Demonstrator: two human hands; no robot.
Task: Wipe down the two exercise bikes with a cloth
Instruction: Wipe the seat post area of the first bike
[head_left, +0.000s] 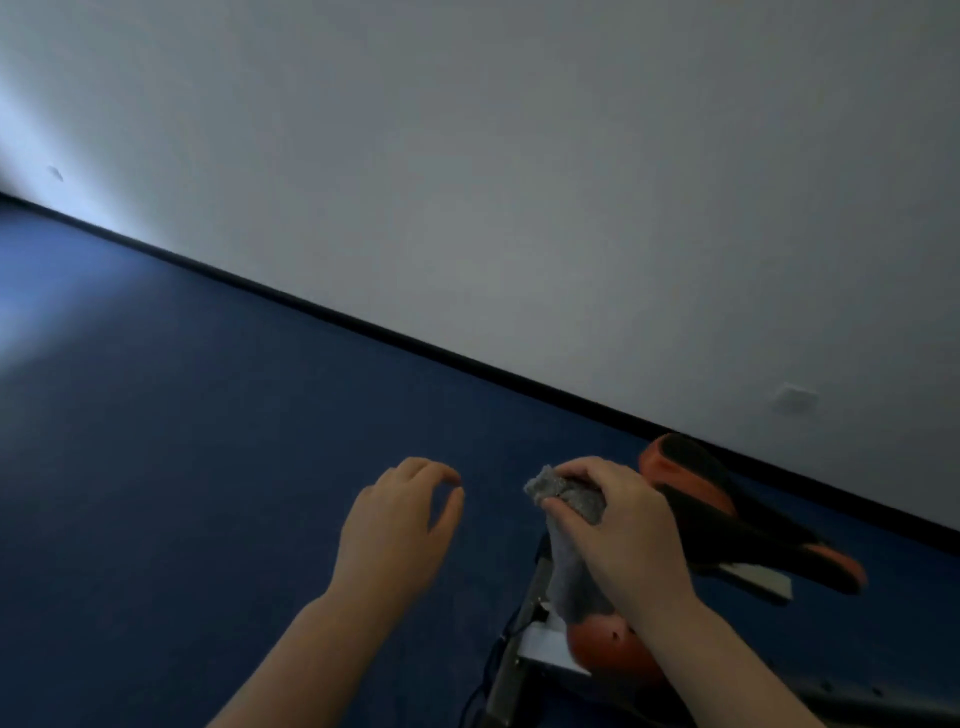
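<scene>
Grey cloth (569, 525) in right hand (618, 530)

a dark blue floor (218, 447) fills the lower left and runs up to a pale wall (519, 171), where a black skirting strip (363, 328) marks the join along a slanting line. a brighter patch of light falls on the floor at the far left edge. at the lower right an exercise bike (623, 654) stands over the floor, with an orange and black saddle (727, 514) and a grey metal post; its contact with the floor is out of view.
</scene>
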